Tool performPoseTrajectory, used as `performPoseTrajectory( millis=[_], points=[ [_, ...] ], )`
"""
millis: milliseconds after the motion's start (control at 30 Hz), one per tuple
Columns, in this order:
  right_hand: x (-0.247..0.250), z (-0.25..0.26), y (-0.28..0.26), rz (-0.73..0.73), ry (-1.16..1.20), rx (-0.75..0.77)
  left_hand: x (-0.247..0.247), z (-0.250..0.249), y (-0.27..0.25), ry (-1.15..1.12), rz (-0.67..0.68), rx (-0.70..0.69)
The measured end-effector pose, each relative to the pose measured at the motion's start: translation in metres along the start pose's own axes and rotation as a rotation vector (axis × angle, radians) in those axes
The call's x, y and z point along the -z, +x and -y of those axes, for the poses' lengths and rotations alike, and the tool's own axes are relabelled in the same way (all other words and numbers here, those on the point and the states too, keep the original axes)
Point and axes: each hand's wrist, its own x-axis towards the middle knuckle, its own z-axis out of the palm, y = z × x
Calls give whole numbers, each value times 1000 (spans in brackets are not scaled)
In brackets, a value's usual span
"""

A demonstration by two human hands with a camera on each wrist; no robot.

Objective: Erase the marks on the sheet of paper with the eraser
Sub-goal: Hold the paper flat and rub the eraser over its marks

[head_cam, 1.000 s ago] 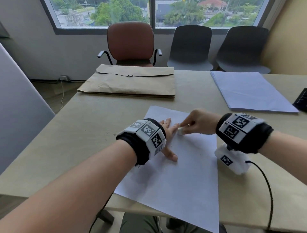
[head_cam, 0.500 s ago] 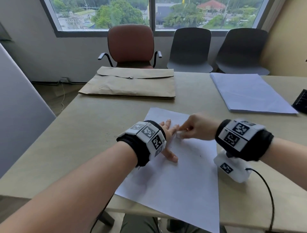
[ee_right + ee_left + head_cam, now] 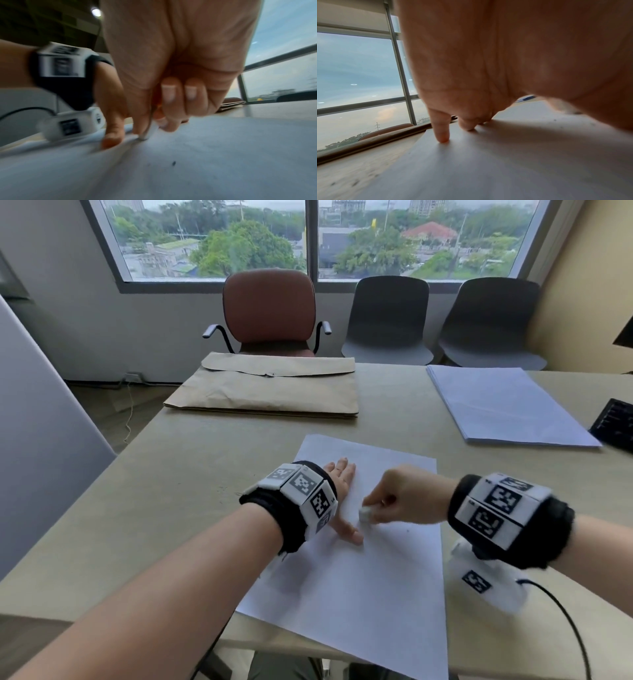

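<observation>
Table [image 3: 144, 508] by window. Left hand [image 3: 337, 494] flat, pressing sheet [image 3: 359, 587]; right hand [image 3: 400, 501] pinches eraser [image 3: 365, 513] beside left thumb. Risk: hard strokes wrinkle or tear sheet.

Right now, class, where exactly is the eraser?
In the head view, the eraser is pinched in the right hand, pressed on the sheet of paper near its middle, just right of the left hand.

Table [image 3: 147, 474] bearing a paper sheet [image 3: 359, 594], brown envelope [image 3: 267, 392], paper stack [image 3: 507, 409], and keyboard [image 3: 616, 422] at right edge.
</observation>
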Motion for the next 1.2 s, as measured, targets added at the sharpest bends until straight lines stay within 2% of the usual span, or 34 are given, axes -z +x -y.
performPoseTrajectory(
  millis=[100, 167, 200, 300, 367, 467, 567, 600, 633, 667, 767, 800, 833, 867, 900, 1000, 1033, 1067, 1100, 1133, 1200],
  points=[
    [8, -2, -12, 148, 13, -34, 3, 0, -2, -35, 4, 6],
    [17, -8, -9, 67, 163, -123, 9, 5, -2, -116, -4, 14],
    [20, -12, -6, -25, 355, -189, 12, 10, -1, -182, -1, 25],
    [22, -7, -1, -228, 1178, -390, 17, 21, 0, -279, 17, 23],
    [11, 5, -1, -243, 1520, -477, 19, 24, 1, -268, 46, 34],
    [-17, 30, -2, -108, 1768, -475, 23, 26, -2, -202, 62, 25],
    [-41, 51, -6, 86, 1885, -396, 22, 31, -3, -185, 73, 5],
    [-43, 52, -6, 116, 1899, -388, 20, 33, -1, -179, 74, 6],
    [-42, 51, -6, 78, 1907, -399, 19, 34, 0, -175, 70, 3],
    [-39, 44, -3, -55, 1903, -436, 19, 34, 1, -171, 67, 2],
    [-19, 13, 6, -700, 1797, -642, 18, 33, 3, -151, 59, 20],
    [-14, 5, 7, -852, 1742, -685, 18, 33, 3, -142, 65, 25],
    [-10, 1, 6, -923, 1732, -694, 18, 33, 3, -131, 72, 30],
    [-9, 3, 4, -915, 1767, -669, 18, 33, 4, -125, 68, 29],
    [-10, 10, 1, -836, 1850, -615, 19, 33, 4, -122, 65, 25],
    [-25, 50, -5, -382, 1993, -463, 22, 35, 4, -139, 73, 4],
    [-32, 61, -2, -283, 1976, -450, 22, 35, 4, -143, 68, 12],
    [-39, 67, 2, -253, 1955, -462, 22, 35, 3, -136, 76, 22],
    [-43, 71, 6, -285, 1942, -497, 23, 36, 3, -130, 92, 27],
    [-45, 69, 11, -388, 1971, -539, 23, 36, 4, -120, 92, 26],
    [-43, 50, 19, -783, 1972, -646, 23, 34, 3, -94, 95, 27]
  ],
)
